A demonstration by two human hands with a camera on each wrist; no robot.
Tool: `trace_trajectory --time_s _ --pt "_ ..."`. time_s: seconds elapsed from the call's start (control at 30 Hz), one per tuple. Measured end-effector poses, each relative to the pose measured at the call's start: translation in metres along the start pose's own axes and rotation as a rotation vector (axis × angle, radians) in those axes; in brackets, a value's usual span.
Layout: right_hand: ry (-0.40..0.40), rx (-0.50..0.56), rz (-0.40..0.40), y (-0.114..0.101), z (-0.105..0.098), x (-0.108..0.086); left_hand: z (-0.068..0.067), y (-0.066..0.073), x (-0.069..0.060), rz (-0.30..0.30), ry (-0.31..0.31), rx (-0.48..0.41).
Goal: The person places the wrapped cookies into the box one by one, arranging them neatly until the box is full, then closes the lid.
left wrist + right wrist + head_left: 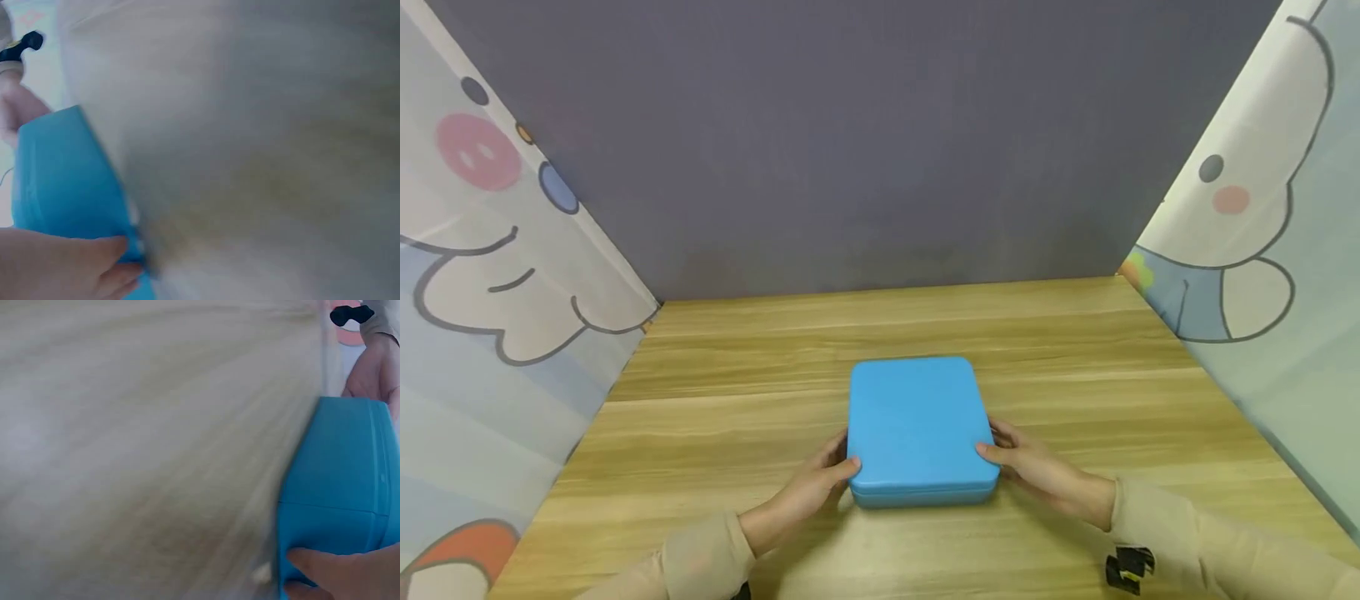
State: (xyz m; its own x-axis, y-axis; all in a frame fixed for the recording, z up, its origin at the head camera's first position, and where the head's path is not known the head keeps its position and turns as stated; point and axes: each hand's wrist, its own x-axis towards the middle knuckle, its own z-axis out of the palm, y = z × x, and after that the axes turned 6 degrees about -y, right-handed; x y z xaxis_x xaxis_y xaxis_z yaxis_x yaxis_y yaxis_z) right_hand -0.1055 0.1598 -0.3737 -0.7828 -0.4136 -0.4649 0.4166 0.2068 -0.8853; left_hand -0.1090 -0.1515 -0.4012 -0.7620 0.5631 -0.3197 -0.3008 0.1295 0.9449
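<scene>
A flat blue box point(921, 425) with rounded corners and a seam along its front side is between my two hands, its plain lid facing up. My left hand point(811, 490) grips the left side, thumb on the lid near the front corner and fingers down along the side. On the opposite side my right hand point(1051, 471) holds the box the same way, thumb on top. In the left wrist view, fingertips point(119, 278) curl at the box's lower edge; in the right wrist view fingertips point(303, 557) do likewise. Whether the box touches the table cannot be told.
The wood-grain table point(737, 367) extends around the box on all sides. A dark grey panel point(880, 150) stands along its back edge. Cartoon-printed sheets hang at the left point(512, 275) and right point(1255, 250) sides.
</scene>
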Motion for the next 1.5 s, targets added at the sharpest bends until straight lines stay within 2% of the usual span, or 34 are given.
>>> trace_trajectory --time_s 0.13,0.27,0.47,0.57,0.8,0.9,0.97,1.1,1.2,1.3,1.4,1.5 --pt "-0.008 -0.073 -0.047 0.005 -0.003 -0.004 -0.001 -0.006 -0.001 0.107 -0.030 0.038" --pt "-0.014 -0.117 -0.092 0.012 -0.003 -0.004 0.000 -0.010 -0.001 0.162 -0.067 0.042" --pt "0.002 -0.122 -0.111 0.016 -0.002 -0.002 -0.001 -0.014 0.001 0.180 -0.097 0.033" --pt "0.014 -0.138 -0.103 0.014 -0.002 -0.002 -0.002 -0.016 0.003 0.173 -0.096 0.042" --pt "0.031 -0.165 -0.151 0.010 -0.006 0.002 -0.006 -0.015 0.008 0.154 -0.068 0.044" --pt "0.051 -0.149 -0.119 0.009 -0.010 0.007 -0.005 -0.012 0.013 0.125 -0.002 0.041" --pt "0.068 -0.141 -0.102 0.007 -0.012 0.013 -0.004 -0.007 0.019 0.083 0.069 0.031" --pt "0.096 -0.122 -0.100 -0.003 -0.023 0.038 -0.008 0.011 0.047 0.029 0.212 0.006" --pt "0.133 -0.043 -0.108 -0.014 -0.033 0.060 -0.018 0.024 0.072 0.045 0.282 -0.028" --pt "0.190 0.058 -0.101 -0.022 -0.039 0.076 -0.027 0.031 0.092 0.075 0.328 -0.068" --pt "0.224 0.117 -0.087 -0.024 -0.042 0.084 -0.033 0.031 0.102 0.076 0.370 -0.072" --pt "0.223 0.141 -0.077 -0.024 -0.043 0.087 -0.036 0.030 0.106 0.073 0.401 -0.066"
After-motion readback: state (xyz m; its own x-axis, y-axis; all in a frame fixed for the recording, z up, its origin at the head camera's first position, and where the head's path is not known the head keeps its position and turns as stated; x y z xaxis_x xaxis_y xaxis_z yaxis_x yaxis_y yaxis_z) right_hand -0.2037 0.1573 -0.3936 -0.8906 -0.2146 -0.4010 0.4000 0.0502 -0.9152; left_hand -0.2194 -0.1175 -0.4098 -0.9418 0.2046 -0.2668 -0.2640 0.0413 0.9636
